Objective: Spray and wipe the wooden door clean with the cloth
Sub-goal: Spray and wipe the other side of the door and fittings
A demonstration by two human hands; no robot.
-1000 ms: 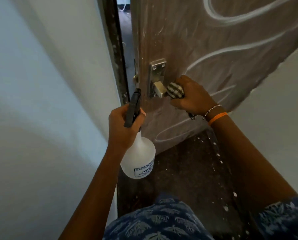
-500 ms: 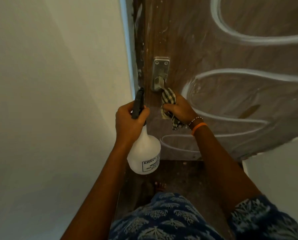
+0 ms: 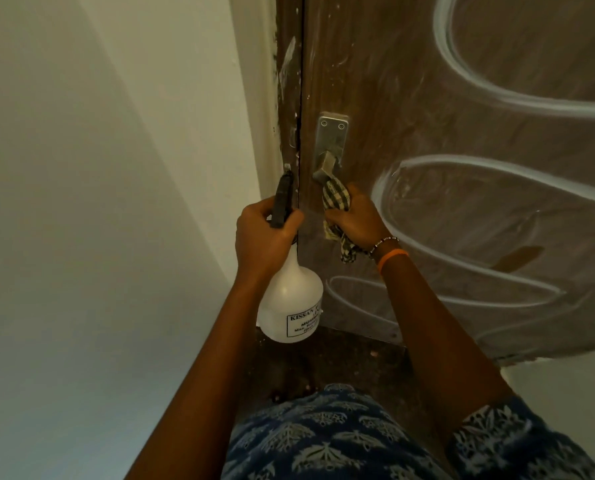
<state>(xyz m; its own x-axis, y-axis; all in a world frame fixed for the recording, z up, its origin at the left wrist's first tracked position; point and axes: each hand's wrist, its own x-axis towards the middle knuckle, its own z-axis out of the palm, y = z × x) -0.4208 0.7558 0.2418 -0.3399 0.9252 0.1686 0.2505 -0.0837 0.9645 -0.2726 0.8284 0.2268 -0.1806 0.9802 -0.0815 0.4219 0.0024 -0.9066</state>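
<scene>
The door (image 3: pixel 427 98) stands upright directly ahead of both hands, its face running up and to the right. The right hand (image 3: pixel 356 220) is nearer, gripping the bunched checked cloth (image 3: pixel 335 202) against the wood just below the handle (image 3: pixel 327 168). The left hand (image 3: pixel 261 233) holds the spray bottle (image 3: pixel 289 306) by its neck, fingers round the black trigger head, level with the door's edge by the frame (image 3: pixel 287 81). Wiping upward, the protruding handle probably stands in the way; rightward, only pale streaks (image 3: pixel 496 98) cross the panel.
</scene>
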